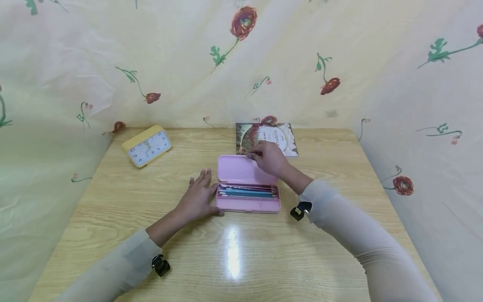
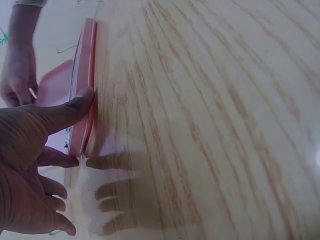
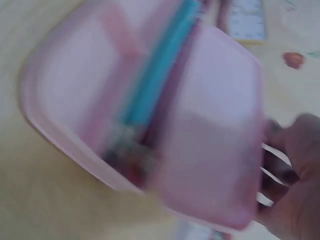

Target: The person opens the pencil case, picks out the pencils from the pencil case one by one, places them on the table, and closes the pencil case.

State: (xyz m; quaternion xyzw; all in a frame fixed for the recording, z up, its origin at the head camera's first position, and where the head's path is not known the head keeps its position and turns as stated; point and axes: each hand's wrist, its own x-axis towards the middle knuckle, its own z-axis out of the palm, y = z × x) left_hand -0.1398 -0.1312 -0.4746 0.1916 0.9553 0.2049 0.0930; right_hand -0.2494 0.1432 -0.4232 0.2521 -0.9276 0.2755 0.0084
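Note:
A pink pencil case (image 1: 237, 205) lies open on the table, its lid (image 1: 235, 167) tipped back. Several pencils (image 1: 247, 191), blue and dark purple-red among them, lie in its rear compartment. The left hand (image 1: 196, 199) holds the case's left end: in the left wrist view the thumb presses the front wall and the forefinger touches the end, with the other fingers spread. My right hand (image 1: 268, 158) grips the lid's far edge between thumb and fingers. In the right wrist view the lid and pencils are blurred, and fingertips are partly hidden behind the lid.
A yellow clock (image 1: 149, 147) stands at the back left of the wooden table (image 1: 151, 201). Behind the lid lies a book (image 1: 245, 136) with a patterned cover, partly covered by the right hand. Flowered cloth (image 1: 181, 63) hangs around the table's back and sides.

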